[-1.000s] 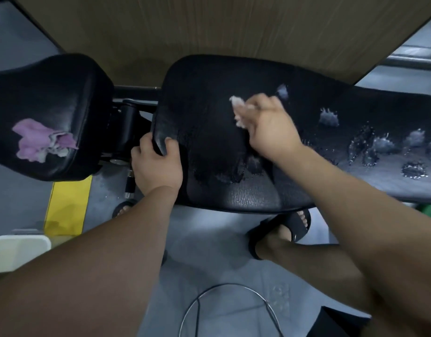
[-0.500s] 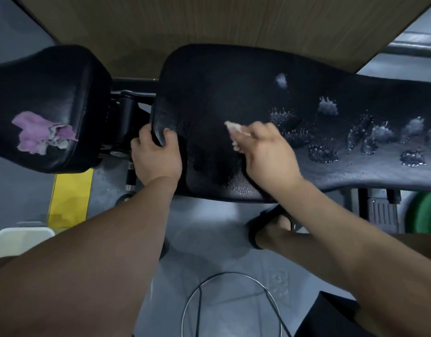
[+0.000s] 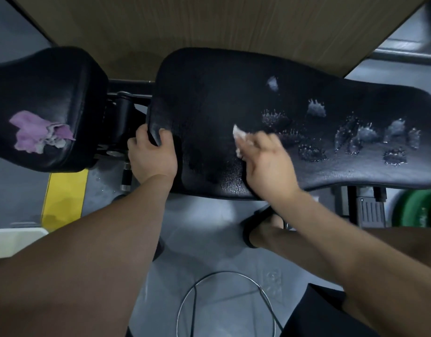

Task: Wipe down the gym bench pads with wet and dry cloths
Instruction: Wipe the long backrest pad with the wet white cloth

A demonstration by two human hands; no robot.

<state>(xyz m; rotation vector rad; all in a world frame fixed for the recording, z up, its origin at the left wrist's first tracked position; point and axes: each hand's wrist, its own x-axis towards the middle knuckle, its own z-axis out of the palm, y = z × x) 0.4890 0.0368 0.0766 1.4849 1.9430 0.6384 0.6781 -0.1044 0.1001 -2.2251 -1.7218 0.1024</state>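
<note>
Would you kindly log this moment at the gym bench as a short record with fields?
left hand: grips the long pad at its left edge
right hand: holds a white cloth against the long pad
water splashes: spread over the long pad, right of the white cloth
purple cloth: lies crumpled on the short pad

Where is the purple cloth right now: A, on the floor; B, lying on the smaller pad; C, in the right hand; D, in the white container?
B: the purple cloth lies on the smaller pad, while the right hand presses a white cloth to the long pad.
</note>
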